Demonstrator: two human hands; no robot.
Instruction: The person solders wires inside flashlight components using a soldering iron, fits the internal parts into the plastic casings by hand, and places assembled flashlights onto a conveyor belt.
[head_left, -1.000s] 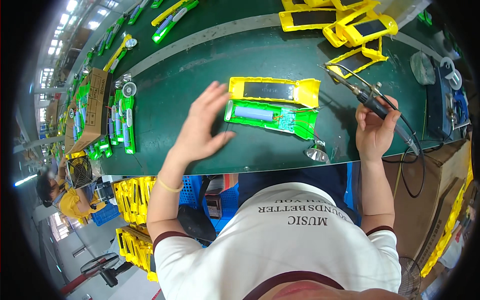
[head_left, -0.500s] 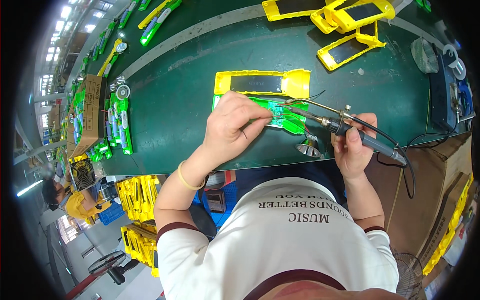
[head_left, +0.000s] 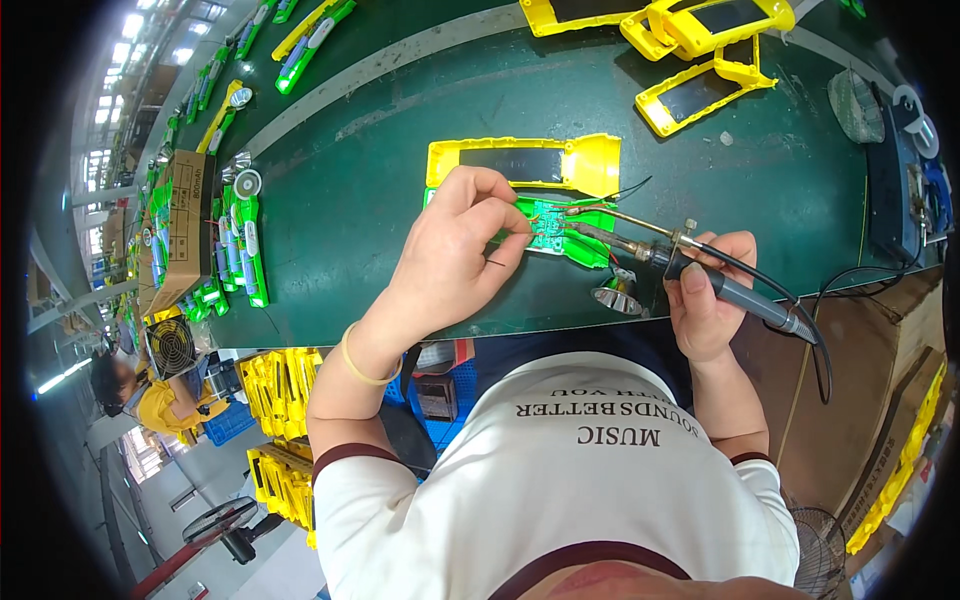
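A green circuit board (head_left: 547, 228) lies in an open green casing (head_left: 594, 251) in front of me. Over the casing's left part, my left hand (head_left: 462, 240) pinches a thin wire (head_left: 529, 234) at the board's left side. My right hand (head_left: 712, 296) is wrapped round a soldering iron (head_left: 742, 297); its tip and the thin metal tube clamped beside it reach the board's right side. A yellow casing half with a dark panel (head_left: 515, 164) lies just beyond the green one. Near the table edge rests a round silver reflector (head_left: 617, 293), close below the casing.
More yellow casings (head_left: 700, 95) are heaped at the far right. A blue soldering station (head_left: 890, 200) with a solder reel stands at the right. Leftward, a cardboard box (head_left: 183, 230) sits beside several green assemblies (head_left: 242, 245). Below the table's left side are stacked yellow casings (head_left: 280, 395).
My left hand has shifted slightly left, along the board, with its fingertips drawn back. The iron's tip has moved a little left and down onto the board.
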